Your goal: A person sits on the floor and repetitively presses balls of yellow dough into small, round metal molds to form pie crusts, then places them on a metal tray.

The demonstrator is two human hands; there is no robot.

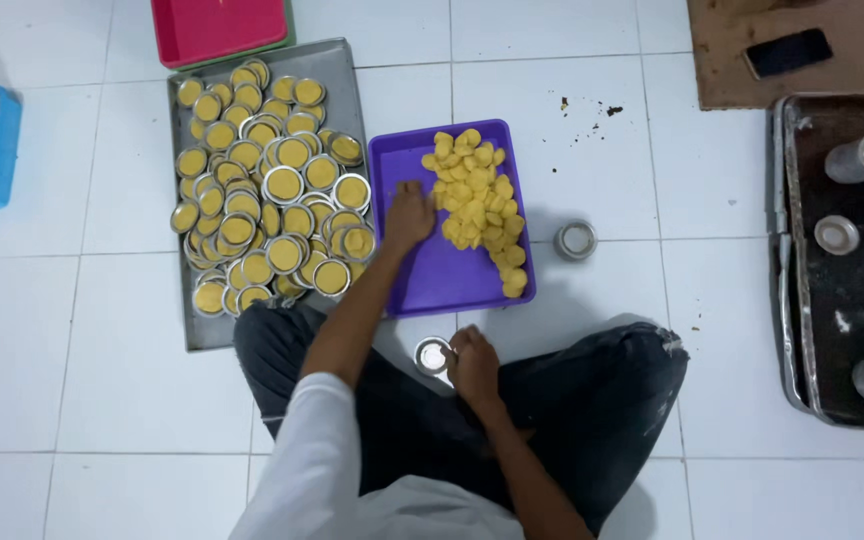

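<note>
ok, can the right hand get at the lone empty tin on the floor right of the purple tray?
Probably yes. The right hand rests on a tin near the knee, and only bare tile lies between it and the empty tin beside the purple tray. It looks like a short reach.

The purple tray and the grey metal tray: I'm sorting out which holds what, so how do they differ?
The purple tray is smaller, plastic-looking, and holds loose yellow cakes on its right half; the left hand rests in it. The grey metal tray is bigger and heaped with cakes in round metal moulds. Both are rectangular and lie on the white tiled floor.
</note>
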